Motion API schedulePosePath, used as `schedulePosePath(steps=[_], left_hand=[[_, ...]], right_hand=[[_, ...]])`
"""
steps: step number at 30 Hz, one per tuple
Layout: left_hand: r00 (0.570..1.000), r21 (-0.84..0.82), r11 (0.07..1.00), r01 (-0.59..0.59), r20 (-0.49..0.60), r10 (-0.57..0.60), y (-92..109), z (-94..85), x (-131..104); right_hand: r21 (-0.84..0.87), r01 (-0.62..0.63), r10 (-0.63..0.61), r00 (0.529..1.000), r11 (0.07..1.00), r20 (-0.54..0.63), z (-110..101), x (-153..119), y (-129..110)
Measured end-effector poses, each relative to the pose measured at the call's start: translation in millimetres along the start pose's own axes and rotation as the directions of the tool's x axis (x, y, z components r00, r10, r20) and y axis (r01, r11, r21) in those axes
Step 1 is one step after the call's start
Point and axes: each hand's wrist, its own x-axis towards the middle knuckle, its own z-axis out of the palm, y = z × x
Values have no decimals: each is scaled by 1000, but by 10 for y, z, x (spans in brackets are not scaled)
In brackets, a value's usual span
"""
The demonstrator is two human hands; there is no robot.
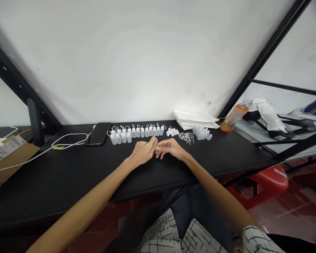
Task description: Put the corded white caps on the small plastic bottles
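Well to the left of the left hand (143, 153), a dark phone (99, 133) is seen on the black worktop (76, 168). Just beyond that hand, small white bottles (138, 132) with looped tops are ranged in rows. The left hand is clenched at a small white piece (156, 148), located between the two hands; whether more is enclosed cannot be told. The piece is pinched by the fingertips of the right hand (171, 147). Beyond the right hand, white caps (172, 132), loose white tubes (186, 137) and translucent vials (202, 133) are gathered. The step is judged to be close two-handed handling; for the next move, firm left grip and fine right fingertip control are called for.
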Motion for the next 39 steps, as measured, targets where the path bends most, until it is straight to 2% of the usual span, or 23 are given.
schedulePosePath(steps=[4,7,9,14,17,22,27,32,39], left_hand=[[998,69,996,-57,-23,59,-12,-1,-22],[997,63,995,-74,-14,75,-17,-7,-28],[998,-1,999,-55,-17,55,-18,-9,-20],[996,-256,963,84,-17,-91,-47,-5,23],[992,-395,912,115,7,-123,-99,13,42],[985,-507,845,173,68,-161,-181,67,78],[994,-651,752,107,55,-94,-205,97,83],[994,-728,678,106,92,-56,-202,95,49],[1000,-655,755,13,-12,-28,-192,98,54]], right_hand=[[32,-25,24,999,999,37,7,-3,1],[43,-38,36,998,998,47,14,3,2],[39,-39,37,999,999,31,14,13,0],[-4,5,-5,995,1000,-96,-20,47,-7],[-59,38,-46,987,998,-151,-53,56,-9],[-126,80,-104,976,989,-193,-86,58,3],[-150,103,-130,975,983,-182,-88,55,15],[-92,113,-125,983,989,-135,-89,47,19],[-50,103,-109,984,993,-144,-89,38,35]])
